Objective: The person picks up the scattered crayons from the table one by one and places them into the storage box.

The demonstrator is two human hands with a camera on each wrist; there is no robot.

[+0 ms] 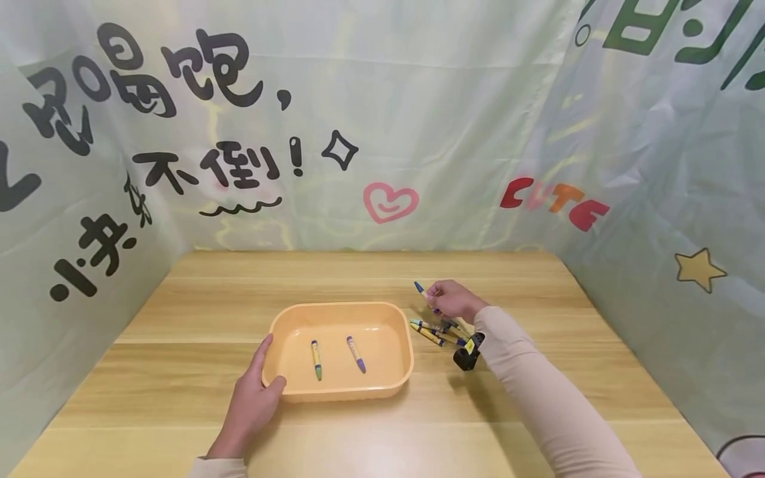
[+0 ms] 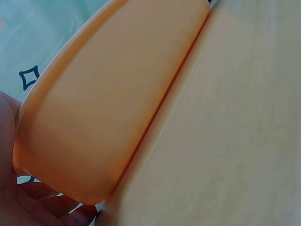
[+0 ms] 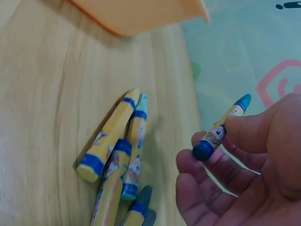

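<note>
A shallow orange plastic tray (image 1: 340,394) sits on the table, and my left hand (image 1: 254,392) grips its left end, thumb at the near corner of the rim. In the left wrist view, fingers (image 2: 61,207) curl round the tray's corner. Inside the tray lie a green-tipped crayon (image 1: 317,360) and a purple-tipped crayon (image 1: 356,354), apart from each other. Right of the tray, my right hand (image 1: 455,300) pinches a blue-tipped crayon (image 3: 218,132) between thumb and fingers, above a loose pile of crayons (image 3: 108,136) with yellow and pale wrappers.
The wooden table (image 1: 179,372) is bordered by printed fabric (image 1: 335,86) at the back and both sides. A small black device with a yellow label (image 1: 469,353) is at the right wrist, overlapping the near side of the pile in the head view.
</note>
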